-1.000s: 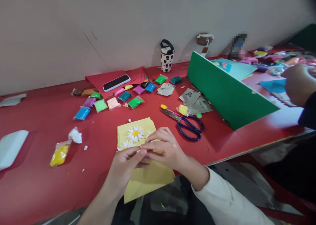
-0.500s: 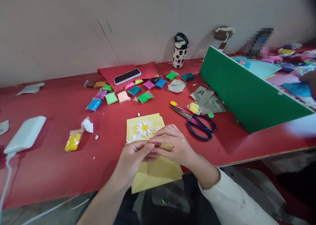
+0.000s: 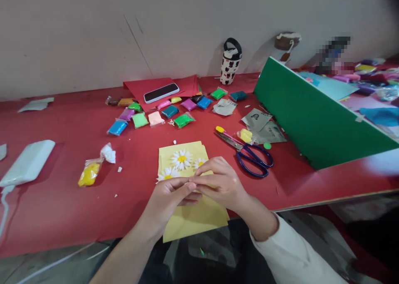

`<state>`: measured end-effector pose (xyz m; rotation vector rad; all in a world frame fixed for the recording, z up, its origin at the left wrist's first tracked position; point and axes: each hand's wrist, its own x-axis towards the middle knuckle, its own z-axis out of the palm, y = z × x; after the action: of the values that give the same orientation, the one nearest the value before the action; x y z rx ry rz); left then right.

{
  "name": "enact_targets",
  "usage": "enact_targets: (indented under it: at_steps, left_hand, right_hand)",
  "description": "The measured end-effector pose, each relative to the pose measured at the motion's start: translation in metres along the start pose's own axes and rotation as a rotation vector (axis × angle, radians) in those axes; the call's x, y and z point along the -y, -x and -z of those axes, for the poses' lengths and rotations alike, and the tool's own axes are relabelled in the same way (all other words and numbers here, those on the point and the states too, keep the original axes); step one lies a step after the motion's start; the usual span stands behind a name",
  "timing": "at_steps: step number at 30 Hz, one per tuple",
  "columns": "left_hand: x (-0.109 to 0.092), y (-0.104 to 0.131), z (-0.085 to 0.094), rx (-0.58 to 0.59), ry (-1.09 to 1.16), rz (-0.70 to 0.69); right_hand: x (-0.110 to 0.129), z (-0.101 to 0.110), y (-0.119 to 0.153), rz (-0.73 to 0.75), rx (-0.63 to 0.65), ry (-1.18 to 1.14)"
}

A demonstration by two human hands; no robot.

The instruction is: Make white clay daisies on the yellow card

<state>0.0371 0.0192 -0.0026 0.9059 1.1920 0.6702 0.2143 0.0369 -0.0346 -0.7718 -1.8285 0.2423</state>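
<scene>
My left hand [image 3: 173, 196] and my right hand [image 3: 220, 180] meet fingertip to fingertip above a yellow sheet of paper [image 3: 196, 221]. Both are closed in a pinch, and whatever lies between the fingers is hidden or too small to name. Beneath and beyond them, white daisies with yellow centres lie on the paper: one daisy [image 3: 181, 159] shows whole, another [image 3: 168, 174] sits by my left hand, and a third [image 3: 199, 163] is partly covered by my right hand. The paper's near edge hangs over the table's front edge.
Scissors [image 3: 246, 151] lie right of the paper beside a pink stick with a yellow tip. Several clay packets [image 3: 156, 118] spread behind, near a phone [image 3: 161, 93]. An opened yellow clay packet [image 3: 89, 174] and a white power bank [image 3: 28, 163] are left. A green board [image 3: 318, 122] stands at right.
My fingertips have shifted slightly against each other, still pinched together. The view has turned a little, and more of the daisies beside my hands shows.
</scene>
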Motion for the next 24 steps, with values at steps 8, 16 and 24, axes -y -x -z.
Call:
enact_targets:
  at_steps: [8,16,24]
  left_hand:
    - [0.002,0.001,-0.001,-0.006,-0.005,-0.022]
    - [0.001,-0.001,-0.003,-0.003,-0.044,-0.059]
    - [0.002,0.0,0.008,-0.317,-0.646,-0.759]
  right_hand:
    - [0.001,0.004,-0.001,-0.029,0.017,0.013]
    - [0.003,0.004,0.0,-0.052,0.004,0.006]
    - [0.005,0.007,-0.004,-0.17,-0.044,-0.122]
